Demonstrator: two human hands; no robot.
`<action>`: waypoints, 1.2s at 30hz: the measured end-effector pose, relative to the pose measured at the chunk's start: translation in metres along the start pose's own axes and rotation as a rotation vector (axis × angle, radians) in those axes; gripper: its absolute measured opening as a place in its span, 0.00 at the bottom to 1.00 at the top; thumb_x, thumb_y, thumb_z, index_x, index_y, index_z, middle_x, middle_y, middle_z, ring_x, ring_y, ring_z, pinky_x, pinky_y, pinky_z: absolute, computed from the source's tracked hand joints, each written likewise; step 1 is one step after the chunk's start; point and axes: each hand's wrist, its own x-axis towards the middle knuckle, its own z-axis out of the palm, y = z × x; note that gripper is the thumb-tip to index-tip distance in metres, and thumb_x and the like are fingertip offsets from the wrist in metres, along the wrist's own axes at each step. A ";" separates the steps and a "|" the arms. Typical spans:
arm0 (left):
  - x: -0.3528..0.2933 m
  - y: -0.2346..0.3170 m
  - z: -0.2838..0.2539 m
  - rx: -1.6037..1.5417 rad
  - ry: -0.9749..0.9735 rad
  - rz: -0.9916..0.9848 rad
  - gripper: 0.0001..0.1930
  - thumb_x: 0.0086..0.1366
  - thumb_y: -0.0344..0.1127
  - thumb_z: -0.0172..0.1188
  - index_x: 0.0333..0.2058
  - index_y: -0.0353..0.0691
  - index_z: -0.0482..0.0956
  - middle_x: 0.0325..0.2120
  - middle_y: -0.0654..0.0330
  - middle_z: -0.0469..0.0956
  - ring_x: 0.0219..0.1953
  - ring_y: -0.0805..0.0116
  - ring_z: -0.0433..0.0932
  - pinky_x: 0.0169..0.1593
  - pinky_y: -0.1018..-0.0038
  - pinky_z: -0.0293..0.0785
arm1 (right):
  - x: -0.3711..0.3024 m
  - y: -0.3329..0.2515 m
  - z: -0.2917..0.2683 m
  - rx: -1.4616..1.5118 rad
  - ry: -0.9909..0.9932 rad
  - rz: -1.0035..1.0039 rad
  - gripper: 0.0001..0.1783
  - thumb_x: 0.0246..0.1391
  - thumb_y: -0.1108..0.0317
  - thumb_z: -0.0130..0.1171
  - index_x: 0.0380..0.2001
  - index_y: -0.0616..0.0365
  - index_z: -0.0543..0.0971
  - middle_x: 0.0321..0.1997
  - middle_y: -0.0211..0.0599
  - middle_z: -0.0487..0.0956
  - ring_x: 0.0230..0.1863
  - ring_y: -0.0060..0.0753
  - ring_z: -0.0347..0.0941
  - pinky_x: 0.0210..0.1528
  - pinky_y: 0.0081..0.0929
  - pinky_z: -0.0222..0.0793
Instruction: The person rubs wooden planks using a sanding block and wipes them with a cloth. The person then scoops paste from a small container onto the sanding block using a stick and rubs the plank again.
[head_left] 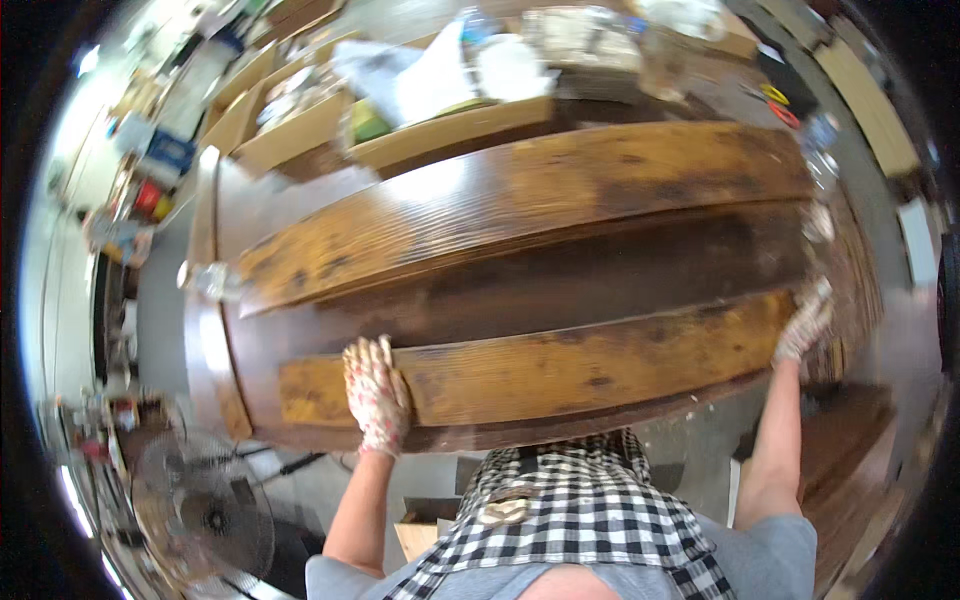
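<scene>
A long brown stained wooden board with dark knots lies across the near side of a dark table. My left hand, in a white glove with reddish spots, rests flat on its left part, fingers stretched out. At the board's right end my right hand, also gloved, holds the end edge; its fingers are somewhat blurred. Beyond a dark strip of tabletop lies a second, similar wooden board, which neither hand touches.
Cardboard boxes with cloths, papers and other items stand along the far side. Clear plastic bottles lie by the far board's right end. Scissors with red and yellow handles are at the far right. A fan stands at lower left.
</scene>
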 end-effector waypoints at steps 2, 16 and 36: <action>0.007 0.057 0.000 -0.094 0.001 0.192 0.30 0.62 0.34 0.48 0.64 0.41 0.58 0.62 0.44 0.58 0.66 0.47 0.55 0.70 0.56 0.45 | 0.001 0.002 -0.001 0.061 0.042 0.004 0.35 0.64 0.43 0.42 0.61 0.63 0.63 0.60 0.48 0.67 0.61 0.41 0.63 0.65 0.34 0.54; 0.117 0.486 -0.026 -0.386 -0.057 0.910 0.31 0.64 0.45 0.50 0.62 0.35 0.59 0.64 0.48 0.58 0.66 0.53 0.55 0.68 0.61 0.51 | -0.016 0.049 0.007 0.405 0.151 0.010 0.29 0.64 0.58 0.47 0.63 0.62 0.58 0.64 0.46 0.62 0.64 0.40 0.58 0.65 0.36 0.53; 0.103 0.574 -0.044 -0.150 -0.155 1.464 0.31 0.51 0.32 0.54 0.58 0.45 0.66 0.63 0.46 0.59 0.65 0.46 0.57 0.67 0.55 0.51 | -0.071 0.090 -0.133 0.974 0.359 0.386 0.29 0.61 0.60 0.53 0.62 0.58 0.59 0.48 0.36 0.73 0.46 0.26 0.72 0.45 0.30 0.76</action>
